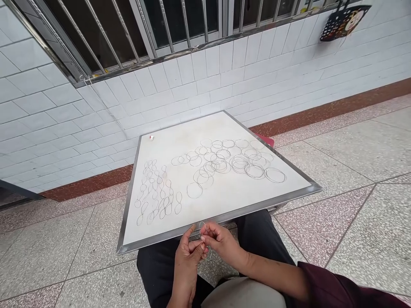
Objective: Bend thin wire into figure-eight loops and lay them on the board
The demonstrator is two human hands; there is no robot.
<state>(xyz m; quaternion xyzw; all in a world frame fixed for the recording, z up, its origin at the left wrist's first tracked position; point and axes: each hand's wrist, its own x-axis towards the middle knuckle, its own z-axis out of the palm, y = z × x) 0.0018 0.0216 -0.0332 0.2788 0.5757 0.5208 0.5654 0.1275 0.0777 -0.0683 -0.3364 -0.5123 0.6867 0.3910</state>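
Note:
My left hand (189,256) and my right hand (221,244) meet just past the near edge of a white board with a metal frame (189,137), which rests on my lap. Between my fingertips is a thin loop of wire (204,239), pinched by both hands. Many wire rings (233,160) lie overlapping on the right half of the board. Smaller figure-eight wire loops (156,192) are grouped on its left half. Near the far corner sits a tiny white-and-red object (151,137).
A white tiled wall (64,128) with brown skirting runs behind the board, below a barred window (144,30). A patterned bag (345,22) hangs at top right. Speckled stone tiles (353,235) cover the floor. A red object (266,140) shows behind the board.

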